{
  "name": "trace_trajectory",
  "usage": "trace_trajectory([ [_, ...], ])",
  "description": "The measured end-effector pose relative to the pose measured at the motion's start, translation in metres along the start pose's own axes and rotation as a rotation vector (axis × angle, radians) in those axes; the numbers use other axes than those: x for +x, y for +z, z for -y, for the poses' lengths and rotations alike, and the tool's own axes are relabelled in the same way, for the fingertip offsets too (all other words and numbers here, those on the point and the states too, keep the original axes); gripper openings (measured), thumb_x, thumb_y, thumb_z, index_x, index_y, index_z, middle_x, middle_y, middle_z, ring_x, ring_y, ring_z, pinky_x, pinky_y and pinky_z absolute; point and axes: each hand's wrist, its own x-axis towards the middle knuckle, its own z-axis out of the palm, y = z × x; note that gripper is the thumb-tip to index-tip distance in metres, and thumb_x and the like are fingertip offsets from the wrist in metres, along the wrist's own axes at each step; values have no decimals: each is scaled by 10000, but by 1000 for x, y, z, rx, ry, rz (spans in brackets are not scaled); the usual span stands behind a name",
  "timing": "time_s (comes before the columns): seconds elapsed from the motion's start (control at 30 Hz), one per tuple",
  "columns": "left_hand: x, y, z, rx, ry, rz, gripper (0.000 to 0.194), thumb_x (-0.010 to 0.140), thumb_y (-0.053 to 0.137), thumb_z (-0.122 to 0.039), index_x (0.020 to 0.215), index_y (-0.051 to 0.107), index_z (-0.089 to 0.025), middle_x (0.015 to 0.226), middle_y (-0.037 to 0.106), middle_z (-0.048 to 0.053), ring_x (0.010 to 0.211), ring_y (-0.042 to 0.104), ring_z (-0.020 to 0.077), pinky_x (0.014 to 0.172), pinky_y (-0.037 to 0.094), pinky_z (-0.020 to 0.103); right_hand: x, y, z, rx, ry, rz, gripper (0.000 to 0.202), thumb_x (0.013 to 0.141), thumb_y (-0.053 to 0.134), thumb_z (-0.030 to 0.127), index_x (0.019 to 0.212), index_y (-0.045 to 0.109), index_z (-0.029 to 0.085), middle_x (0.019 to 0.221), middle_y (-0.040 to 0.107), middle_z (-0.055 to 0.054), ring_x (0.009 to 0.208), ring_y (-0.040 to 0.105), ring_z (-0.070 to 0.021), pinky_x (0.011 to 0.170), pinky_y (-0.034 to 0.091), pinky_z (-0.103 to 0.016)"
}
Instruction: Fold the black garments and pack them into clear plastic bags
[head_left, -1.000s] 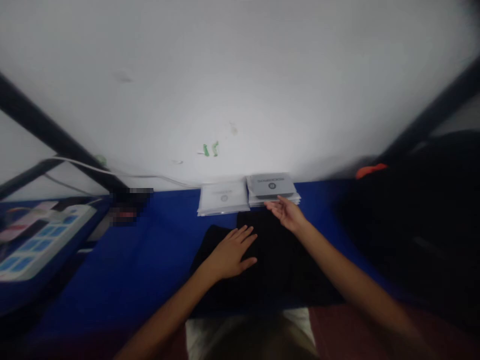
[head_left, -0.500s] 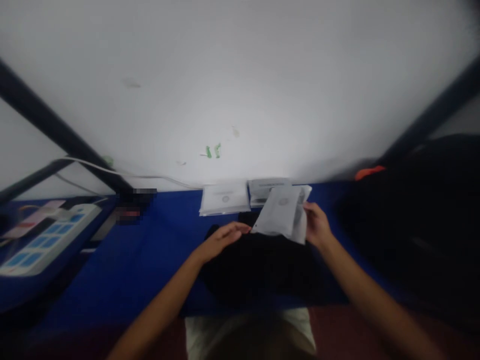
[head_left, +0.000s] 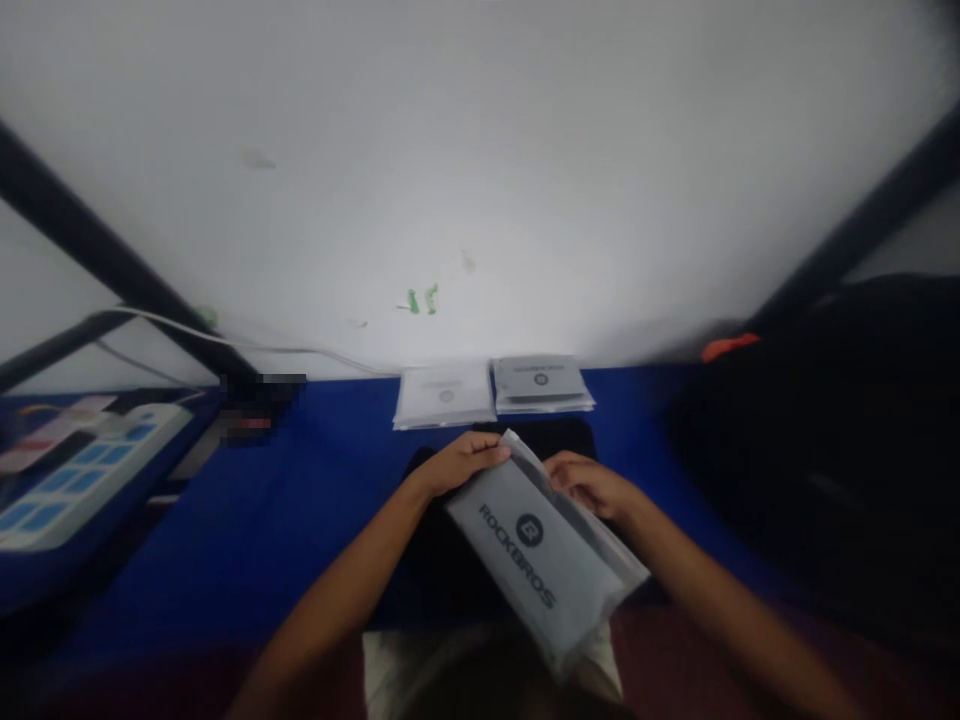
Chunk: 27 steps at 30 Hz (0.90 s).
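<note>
The surface point(head_left: 322, 480) before me is covered in blue and meets a pale wall point(head_left: 480, 150). Clock positions are read from the bag in my hands, 12 o'clock pointing toward the wall.

The task bag point(head_left: 536, 550), grey and marked ROCKBROS beneath a round logo, is slanted, its long axis running from 11 to 5 o'clock. My left hand point(head_left: 466, 460) is closed on its 11 o'clock corner, thumb on the printed face. My right hand point(head_left: 589, 488) is at 1 o'clock, fingers partly curled against the clear long edge; I cannot tell whether they pinch it or enter it. A black cloth point(head_left: 450, 570) lies on the surface beneath the bag and hands.

Beyond the cloth, two stacks of flat bags lie side by side near the wall: a whiter stack point(head_left: 446, 395) at 11 o'clock and a grey stack point(head_left: 541, 383) at 12 o'clock. A power strip point(head_left: 94, 480) is at 9 o'clock. A dark mass point(head_left: 840, 460), its content unclear, fills 2 to 3 o'clock. A white cable point(head_left: 300, 350) runs along the wall at 10 o'clock.
</note>
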Motion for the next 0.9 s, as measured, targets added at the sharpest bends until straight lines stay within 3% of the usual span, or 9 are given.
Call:
trace_trajectory([
  [0.1, -2, 3, 7, -9, -7, -43, 476, 784, 680, -570, 929, 669, -116, 689, 605, 10, 523, 502, 87, 518, 376, 208, 8, 3, 7, -238, -58, -13, 259, 725, 722, 380, 847, 643, 167, 663, 588, 38, 512, 503, -74, 458, 372, -168],
  [0.27, -1, 6, 14, 89, 67, -74, 440, 827, 622, -574, 816, 605, -134, 652, 520, -23, 536, 433, 76, 497, 336, 187, 28, 13, 14, -509, -261, -91, 381, 888, 558, 538, 778, 553, 172, 647, 474, 56, 553, 431, -77, 498, 353, -186],
  [0.37, -1, 5, 13, 163, 125, -111, 438, 850, 591, -565, 740, 560, -142, 635, 461, -36, 542, 384, 73, 485, 301, 179, 36, 14, 13, -540, -314, -139, 408, 889, 551, 549, 744, 546, 167, 645, 481, 51, 559, 430, -79, 513, 350, -196],
  [0.6, -3, -4, 7, 193, 145, -82, 421, 843, 612, -529, 705, 593, -132, 623, 475, -28, 526, 400, 74, 475, 295, 186, 36, 12, 9, -503, -252, -57, 435, 873, 556, 562, 647, 486, 196, 462, 442, 82, 354, 381, -68, 365, 283, -188],
  [0.73, -6, -12, 7, 137, 125, -153, 391, 826, 642, -514, 754, 635, -130, 640, 547, -16, 521, 458, 80, 484, 336, 186, 31, 11, 11, -528, -279, -4, 451, 870, 572, 543, 605, 479, 190, 459, 447, 75, 383, 393, -65, 391, 299, -183],
  [0.9, -14, -39, 2, -15, 94, -311, 381, 778, 702, -509, 740, 624, -138, 581, 567, -25, 476, 491, 84, 466, 360, 183, 10, 6, 12, -561, -273, 43, 447, 882, 576, 512, 600, 478, 179, 464, 439, 76, 392, 410, -56, 397, 289, -169],
])
